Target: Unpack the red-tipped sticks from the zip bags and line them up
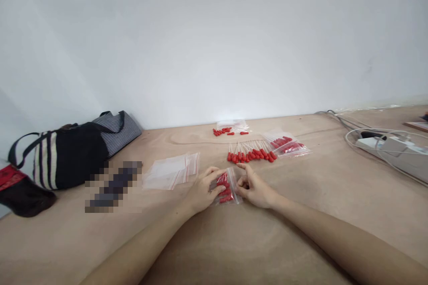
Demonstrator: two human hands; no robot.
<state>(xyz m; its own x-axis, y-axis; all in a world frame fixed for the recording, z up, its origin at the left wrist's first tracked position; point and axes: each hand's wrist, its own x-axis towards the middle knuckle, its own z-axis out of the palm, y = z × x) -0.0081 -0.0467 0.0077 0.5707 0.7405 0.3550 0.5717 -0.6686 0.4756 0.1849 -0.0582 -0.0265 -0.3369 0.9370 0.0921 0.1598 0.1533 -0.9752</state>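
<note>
A small clear zip bag filled with red-capped pieces lies on the wooden table between both hands. My left hand presses on its left side, fingers curled over the bag. My right hand pinches its right edge. Just beyond lies a row of loose red-tipped droppers. A filled bag sits to their right. A stack of empty zip bags lies left of my hands.
Loose red caps and another clear bag lie near the wall. A striped tote bag rests at the left, with a blurred dark object beside it. White cables and a power adapter are at the right.
</note>
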